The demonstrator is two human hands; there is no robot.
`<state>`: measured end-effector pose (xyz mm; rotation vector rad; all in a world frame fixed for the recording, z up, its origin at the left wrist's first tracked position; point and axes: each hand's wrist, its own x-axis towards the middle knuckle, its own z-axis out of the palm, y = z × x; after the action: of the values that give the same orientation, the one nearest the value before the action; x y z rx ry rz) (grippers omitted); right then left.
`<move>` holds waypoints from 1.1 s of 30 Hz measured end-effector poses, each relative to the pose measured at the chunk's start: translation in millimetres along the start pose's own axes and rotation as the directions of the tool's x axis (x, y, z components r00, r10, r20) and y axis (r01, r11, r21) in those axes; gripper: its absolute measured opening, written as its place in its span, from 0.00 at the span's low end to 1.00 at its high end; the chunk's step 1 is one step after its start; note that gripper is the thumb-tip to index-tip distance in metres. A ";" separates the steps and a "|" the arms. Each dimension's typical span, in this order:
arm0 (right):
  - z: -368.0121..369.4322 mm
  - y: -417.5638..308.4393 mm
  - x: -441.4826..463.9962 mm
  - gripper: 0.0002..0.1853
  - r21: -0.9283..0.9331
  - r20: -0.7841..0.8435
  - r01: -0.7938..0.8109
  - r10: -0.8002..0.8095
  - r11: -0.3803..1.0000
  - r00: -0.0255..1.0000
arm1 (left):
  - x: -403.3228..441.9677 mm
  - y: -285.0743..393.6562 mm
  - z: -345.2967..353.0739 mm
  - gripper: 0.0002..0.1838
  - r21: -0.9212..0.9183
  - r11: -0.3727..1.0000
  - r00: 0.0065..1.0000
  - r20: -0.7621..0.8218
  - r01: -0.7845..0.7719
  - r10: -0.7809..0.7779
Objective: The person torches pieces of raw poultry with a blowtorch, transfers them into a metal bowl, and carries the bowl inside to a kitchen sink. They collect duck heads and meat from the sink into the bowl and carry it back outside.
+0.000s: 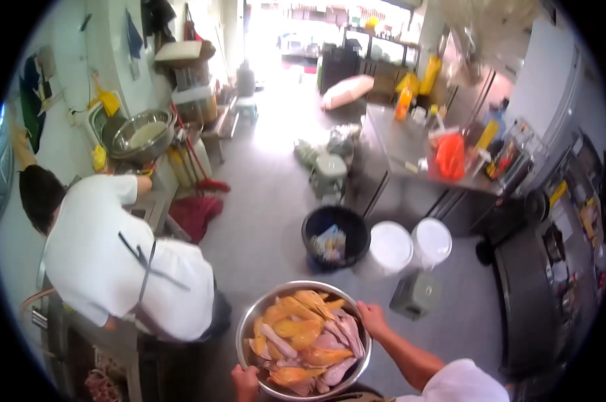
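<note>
A wide steel bowl (244,321) full of raw poultry pieces (306,335), some yellow and some pale pink, is held up at the bottom centre. My left hand (245,383) is closed on the bowl's lower left rim. At the upper right rim, my right hand (371,317) grips the edge with its fingers wrapped over it. The bowl hangs above the grey floor, just in front of my body.
A co-worker in white (115,248) bends over the sink counter at left. Ahead stand a black bin (335,237), two white buckets (391,248) and a green stool (417,295). A steel table (400,144) stands at right. Grey floor (256,234) runs between.
</note>
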<state>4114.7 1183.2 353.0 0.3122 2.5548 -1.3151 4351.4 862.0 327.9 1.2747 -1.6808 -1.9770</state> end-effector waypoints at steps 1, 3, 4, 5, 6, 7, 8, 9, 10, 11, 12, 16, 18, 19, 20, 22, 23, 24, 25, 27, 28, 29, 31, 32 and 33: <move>-17.2 -15.3 11.0 0.29 -0.049 -0.061 0.006 -0.009 0.999 0.998 | 15.2 17.5 25.1 0.06 -0.004 1.000 0.999 0.032 0.020 -0.020; -41.1 -33.9 38.6 0.29 -0.092 -0.182 -0.005 -0.012 0.996 0.983 | 51.1 51.1 70.7 0.09 0.055 0.998 0.993 0.121 0.005 -0.011; -46.1 -30.1 55.9 0.29 -0.080 -0.242 -0.015 -0.005 0.997 0.970 | 73.6 57.7 91.1 0.09 0.055 0.998 0.988 0.155 0.013 -0.021; -47.9 -29.1 72.9 0.29 -0.007 -0.294 -0.004 0.002 1.000 0.956 | 105.0 62.5 113.3 0.09 0.053 0.999 0.982 0.190 0.014 -0.023; -50.0 -31.6 90.0 0.28 0.065 -0.341 0.010 0.013 0.998 0.940 | 135.6 72.5 138.6 0.10 0.052 0.999 0.974 0.225 0.015 -0.026; -51.9 -34.1 107.5 0.27 0.083 -0.384 -0.005 0.037 0.997 0.923 | 159.4 86.0 165.1 0.12 -0.042 0.999 0.964 0.265 0.032 -0.020; -57.6 -36.7 123.0 0.27 0.101 -0.428 -0.029 0.070 0.994 0.901 | 183.6 101.8 189.5 0.12 0.034 0.999 0.957 0.291 -0.003 -0.007; -63.3 -40.7 136.6 0.27 0.103 -0.469 -0.044 0.087 0.994 0.879 | 209.1 117.0 212.5 0.13 0.113 0.993 0.947 0.320 -0.043 0.004; -66.1 -46.9 154.8 0.26 0.110 -0.506 -0.056 0.104 0.992 0.856 | 234.2 135.0 237.9 0.14 0.192 0.977 0.938 0.347 -0.090 0.018; -66.8 -45.3 176.3 0.27 0.228 -0.509 -0.065 0.176 0.971 0.843 | 253.5 157.5 264.1 0.14 0.213 0.966 0.924 0.378 -0.146 0.056; -70.0 -59.1 190.0 0.27 0.225 -0.538 -0.076 0.189 0.971 0.822 | 269.5 181.0 286.6 0.15 0.239 0.951 0.909 0.408 -0.196 0.085; -68.9 -91.7 270.9 0.27 0.323 -0.624 -0.008 0.220 0.946 0.750 | 352.1 250.6 379.5 0.16 0.291 0.922 0.811 0.583 -0.255 0.040; -73.7 -90.4 330.0 0.28 0.169 -0.615 -0.132 0.209 0.977 0.760 | 395.8 259.3 416.6 0.16 0.274 0.901 0.775 0.625 -0.337 0.100; -77.0 -97.2 369.0 0.29 0.044 -0.614 -0.126 0.127 0.991 0.779 | 440.3 237.1 444.4 0.17 0.262 0.867 0.740 0.652 -0.424 0.165; -76.4 -114.8 421.0 0.29 -0.075 -0.603 -0.097 0.032 0.992 0.797 | 485.6 237.8 475.5 0.17 0.239 0.820 0.698 0.672 -0.520 0.247; -58.9 -144.6 484.9 0.31 0.072 -0.555 -0.170 0.181 0.983 0.812 | 496.4 321.8 485.8 0.19 0.362 0.876 0.793 0.608 -0.318 0.036; -52.3 -187.1 519.7 0.31 0.130 -0.541 -0.165 0.210 0.978 0.815 | 531.6 327.4 505.8 0.19 0.429 0.827 0.836 0.543 -0.363 0.086; -44.7 -224.3 553.3 0.31 0.182 -0.530 -0.158 0.232 0.971 0.816 | 562.1 337.1 524.5 0.19 0.491 0.774 0.866 0.479 -0.399 0.143; -36.5 -240.7 592.1 0.30 0.183 -0.529 -0.132 0.211 0.974 0.822 | 587.7 351.7 535.6 0.19 0.485 0.782 0.873 0.465 -0.392 0.149; -19.3 -264.7 689.9 0.28 0.088 -0.515 -0.152 0.176 0.984 0.839 | 651.2 396.8 565.8 0.18 0.473 0.787 0.882 0.435 -0.396 0.182; -12.1 -307.4 725.7 0.28 0.064 -0.477 -0.091 0.110 0.994 0.872 | 672.0 432.0 584.0 0.17 0.449 0.825 0.892 0.431 -0.342 0.135; -3.0 -329.3 773.4 0.28 0.036 -0.460 -0.036 0.049 0.999 0.887 | 689.6 476.5 596.9 0.16 0.431 0.856 0.901 0.426 -0.285 0.086; 24.7 -369.7 868.6 0.30 0.104 -0.419 -0.024 0.066 0.994 0.906 | 753.9 525.9 629.9 0.15 0.437 0.874 0.907 0.421 -0.212 0.010; 38.2 -393.7 911.1 0.30 0.169 -0.407 0.012 0.059 0.985 0.911 | 787.6 535.7 644.9 0.15 0.419 0.876 0.891 0.452 -0.239 0.027; 49.0 -392.7 952.6 0.29 0.048 -0.431 0.047 -0.022 0.998 0.902 | 819.7 548.2 662.6 0.16 0.381 0.886 0.873 0.485 -0.265 0.053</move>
<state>3101.7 990.8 324.4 0.6375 2.8908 -1.4728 3198.4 589.3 416.6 0.7515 -2.4871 -1.9715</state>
